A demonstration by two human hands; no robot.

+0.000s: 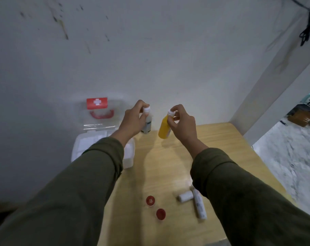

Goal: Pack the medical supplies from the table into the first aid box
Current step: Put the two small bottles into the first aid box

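Now right hand [181, 124] pinches yellow bottle [164, 129] cap.

Items we cannot fully read: hidden, cropped or blurred

We note the first aid box [128, 157] largely covered by the left sleeve [90, 171], its contents a white blur; the clear bottle [148, 126] half behind the left hand [133, 119], label unreadable; print on the white tube [200, 205] too soft to read; the desk [168, 166] cut off at the bottom edge; dark clutter [303, 114] at far right indistinct.
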